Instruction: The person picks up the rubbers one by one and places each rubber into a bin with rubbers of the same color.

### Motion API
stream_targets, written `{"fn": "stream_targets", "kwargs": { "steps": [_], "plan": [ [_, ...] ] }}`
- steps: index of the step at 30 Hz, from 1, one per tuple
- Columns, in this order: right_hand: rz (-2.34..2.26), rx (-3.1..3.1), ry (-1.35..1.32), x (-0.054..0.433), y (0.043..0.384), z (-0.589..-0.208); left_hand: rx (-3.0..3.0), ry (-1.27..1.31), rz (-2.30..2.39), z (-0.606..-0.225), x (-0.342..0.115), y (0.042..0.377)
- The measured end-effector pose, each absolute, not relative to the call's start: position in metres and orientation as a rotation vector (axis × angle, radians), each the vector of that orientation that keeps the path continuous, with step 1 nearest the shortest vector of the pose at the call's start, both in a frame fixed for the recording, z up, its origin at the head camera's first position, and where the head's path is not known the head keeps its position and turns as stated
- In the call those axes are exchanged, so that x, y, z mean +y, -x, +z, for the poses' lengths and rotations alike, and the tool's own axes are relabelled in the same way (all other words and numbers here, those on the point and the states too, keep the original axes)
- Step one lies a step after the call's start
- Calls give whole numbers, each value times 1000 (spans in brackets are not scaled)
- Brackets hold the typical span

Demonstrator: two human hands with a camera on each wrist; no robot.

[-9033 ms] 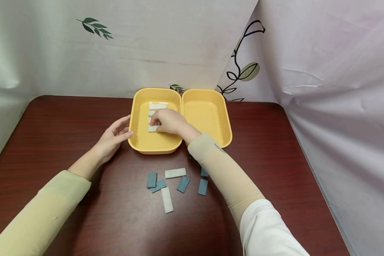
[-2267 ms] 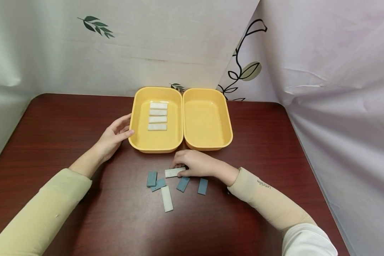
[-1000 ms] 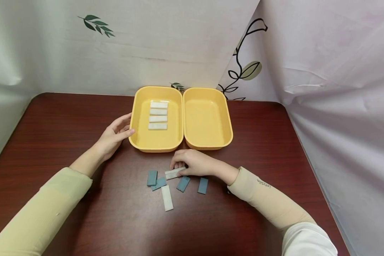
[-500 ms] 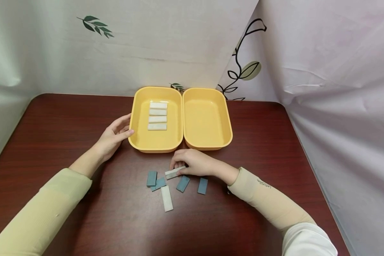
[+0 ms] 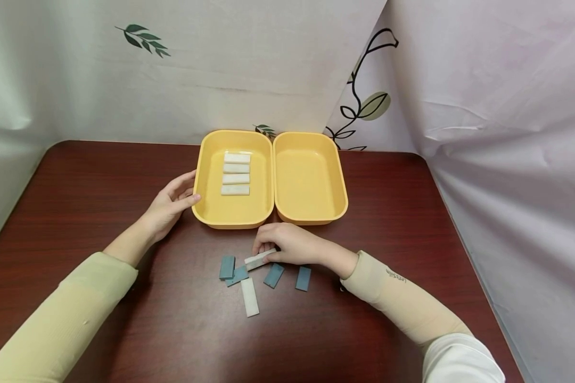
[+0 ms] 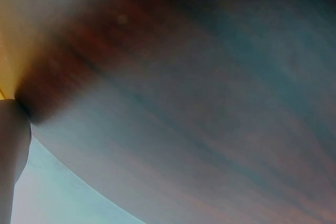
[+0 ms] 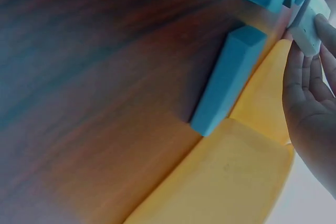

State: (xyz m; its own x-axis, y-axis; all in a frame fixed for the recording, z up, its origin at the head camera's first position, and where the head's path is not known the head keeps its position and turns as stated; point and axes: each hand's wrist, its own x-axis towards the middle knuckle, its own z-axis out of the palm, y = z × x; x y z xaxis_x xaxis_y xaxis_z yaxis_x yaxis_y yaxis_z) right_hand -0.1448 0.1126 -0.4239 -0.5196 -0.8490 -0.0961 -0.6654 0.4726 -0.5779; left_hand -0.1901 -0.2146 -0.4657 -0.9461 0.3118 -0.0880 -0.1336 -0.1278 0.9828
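Observation:
In the head view my right hand [image 5: 292,243] pinches a white block [image 5: 259,259] between thumb and fingers, close over the table. The block is tilted, one long side face showing; the right wrist view shows the same white block [image 7: 310,24] in the fingertips. My left hand [image 5: 169,206] rests against the left wall of a yellow double-sided box [image 5: 235,215], thumb at the rim and fingers along the outside. Several white blocks [image 5: 236,178] lie in a column inside the box's left half. Another white block [image 5: 250,298] lies on the table below the right hand.
Blue-grey blocks lie around the held one: a blue block [image 5: 227,267] partly over another [image 5: 238,276], one block [image 5: 274,275] in the middle and one [image 5: 303,279] near the right wrist. The box's right half [image 5: 311,213] stands beside the left. Curtains surround the dark red table [image 5: 393,223].
My right hand has come from the box's left half to the table and taken hold of a white block, tipping it and shifting it slightly left. My left hand stays at the box.

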Motion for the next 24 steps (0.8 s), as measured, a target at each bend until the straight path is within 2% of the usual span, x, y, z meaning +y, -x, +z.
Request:
{"fn": "stream_targets", "kwargs": {
  "steps": [24],
  "plan": [
    [-719,2377,1283,111,144,-404,1869,-200,2130,-466,-215,190]
  ]
}}
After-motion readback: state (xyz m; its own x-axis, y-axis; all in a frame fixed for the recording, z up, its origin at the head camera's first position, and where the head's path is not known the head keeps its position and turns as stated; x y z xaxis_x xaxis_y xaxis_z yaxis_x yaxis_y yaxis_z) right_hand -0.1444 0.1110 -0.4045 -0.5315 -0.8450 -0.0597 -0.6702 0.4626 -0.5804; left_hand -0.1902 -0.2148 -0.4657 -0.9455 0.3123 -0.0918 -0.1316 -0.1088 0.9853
